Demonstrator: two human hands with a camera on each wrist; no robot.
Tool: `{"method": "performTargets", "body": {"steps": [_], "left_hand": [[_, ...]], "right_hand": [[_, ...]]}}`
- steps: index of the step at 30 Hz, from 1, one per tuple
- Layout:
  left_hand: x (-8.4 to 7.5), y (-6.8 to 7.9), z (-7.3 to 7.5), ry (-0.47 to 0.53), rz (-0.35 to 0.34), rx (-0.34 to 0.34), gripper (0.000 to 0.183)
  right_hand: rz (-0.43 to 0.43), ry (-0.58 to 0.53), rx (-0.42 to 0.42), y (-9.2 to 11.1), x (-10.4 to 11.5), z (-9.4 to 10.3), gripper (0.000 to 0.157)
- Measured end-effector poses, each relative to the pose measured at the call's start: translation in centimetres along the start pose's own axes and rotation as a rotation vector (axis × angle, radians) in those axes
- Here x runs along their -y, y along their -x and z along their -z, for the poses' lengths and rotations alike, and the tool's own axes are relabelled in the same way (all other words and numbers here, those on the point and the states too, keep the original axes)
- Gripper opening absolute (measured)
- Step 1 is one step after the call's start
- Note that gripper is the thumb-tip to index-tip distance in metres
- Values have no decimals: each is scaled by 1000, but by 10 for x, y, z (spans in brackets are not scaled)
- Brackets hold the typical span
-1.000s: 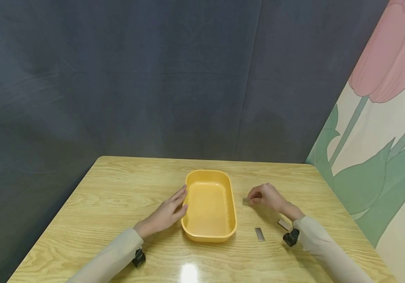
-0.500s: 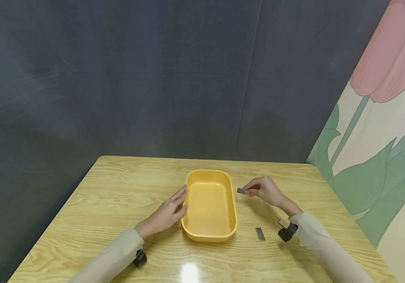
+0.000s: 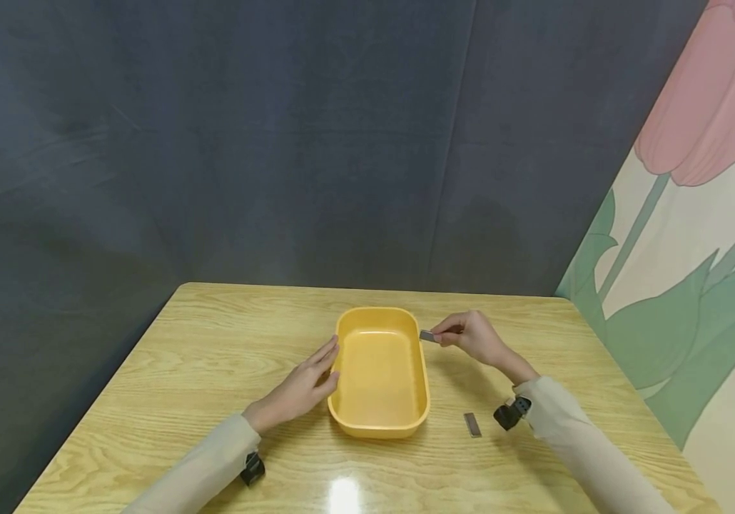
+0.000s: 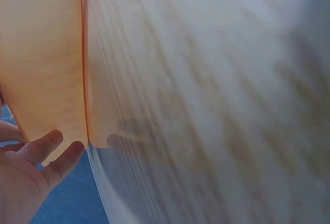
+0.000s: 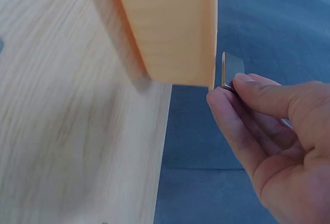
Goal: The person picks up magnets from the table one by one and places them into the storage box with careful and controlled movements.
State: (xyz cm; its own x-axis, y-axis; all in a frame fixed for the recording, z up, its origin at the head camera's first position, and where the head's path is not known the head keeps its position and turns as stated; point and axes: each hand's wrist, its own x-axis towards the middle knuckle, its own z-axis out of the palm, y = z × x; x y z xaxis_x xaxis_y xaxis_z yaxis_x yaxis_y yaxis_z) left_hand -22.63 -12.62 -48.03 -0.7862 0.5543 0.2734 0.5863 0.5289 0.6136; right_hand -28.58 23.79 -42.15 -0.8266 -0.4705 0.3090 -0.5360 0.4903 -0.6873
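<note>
A yellow plastic basin (image 3: 380,432) stands on the table. My left hand (image 3: 300,391) rests against its left side with extended fingers. In the left wrist view, fingertips (image 4: 72,154) touch the basin's outer wall. Between thumb and fingers, my right hand (image 3: 478,339) pinches a small flat grey rectangular piece (image 3: 427,335) at the basin's right rim, towards the far end. The right wrist view shows this shiny piece (image 5: 234,67) tilted up near the rim level. A second, similar dark piece (image 3: 472,425) lies on the table right of the basin.
The wooden table (image 3: 213,343) reaches back to a dark curtain (image 3: 316,157). On the right hangs a cloth with a tulip print (image 3: 682,285). Small black cameras (image 3: 512,412) sit on both wrists.
My right hand has lifted the grey piece from the table and carried it left and away to the basin's rim. A third piece has become hidden behind the right wrist. My left hand stays still.
</note>
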Motion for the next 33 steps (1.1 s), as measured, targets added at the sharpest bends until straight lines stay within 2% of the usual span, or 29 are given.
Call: {"method": "performTargets", "body": {"steps": [7,17,29,33], "left_hand": [[1,-1,-2,-3,-16,-12,57],[-2,-1,-2,13,-5,-16,56],[-4,-2,-2,2,0,-28,55],[-3,-3,-5,29,1,-40,56]], "right_hand": [[39,-18,2,-11,7,-8,11],[39,-28,24,-26,13,-22,9],[143,49,12,-45,13,-43,7],[114,68,26,-49,13,-48,9]]}}
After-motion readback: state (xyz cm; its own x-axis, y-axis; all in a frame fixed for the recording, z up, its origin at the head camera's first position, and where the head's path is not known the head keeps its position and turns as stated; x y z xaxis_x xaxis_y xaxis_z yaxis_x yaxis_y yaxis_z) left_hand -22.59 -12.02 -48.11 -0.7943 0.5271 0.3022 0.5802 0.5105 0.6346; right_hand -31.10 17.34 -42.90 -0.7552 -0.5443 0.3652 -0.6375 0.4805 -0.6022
